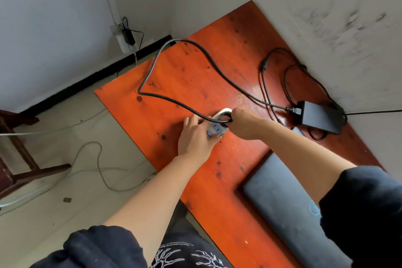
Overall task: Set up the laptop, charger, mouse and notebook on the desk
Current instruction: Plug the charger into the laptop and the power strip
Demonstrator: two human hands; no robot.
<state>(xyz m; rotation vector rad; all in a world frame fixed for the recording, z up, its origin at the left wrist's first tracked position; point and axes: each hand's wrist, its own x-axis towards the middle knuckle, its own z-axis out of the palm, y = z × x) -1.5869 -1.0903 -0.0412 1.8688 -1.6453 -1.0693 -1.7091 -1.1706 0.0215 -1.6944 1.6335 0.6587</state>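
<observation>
- Nearest us: closed laptop (289,209), matte dark grey slab with rounded corners and a small teal logo, flat on the orange desk (195,67) at our lower right, partly under our right forearm.
- Desk top is glossy orange-red wood, dark knots and scuffs, hard and slick.
- Our left hand (195,137) lies on the white power strip (217,125), fingers curled over its near end and thumb side pressed down; we judge it is steadying the strip.
- Our right hand (243,123) is fisted around the black plug at the strip's far end; the plug itself is hidden, so we cannot tell if it is fully seated.
- Step in hand, by our read: plugging the charger into the strip.
- Next calls for a straight push while the left hand pins the strip, since smooth plastic may slide on this top.
- Farther right: charger brick (319,117), matte black box, near the wall.
- Thick rubbery mains cable (152,67) loops wide across the desk; a thinner lead coils beside the brick.
- Mouse and notebook: not in view.
- Farthest: scuffed white wall.
</observation>
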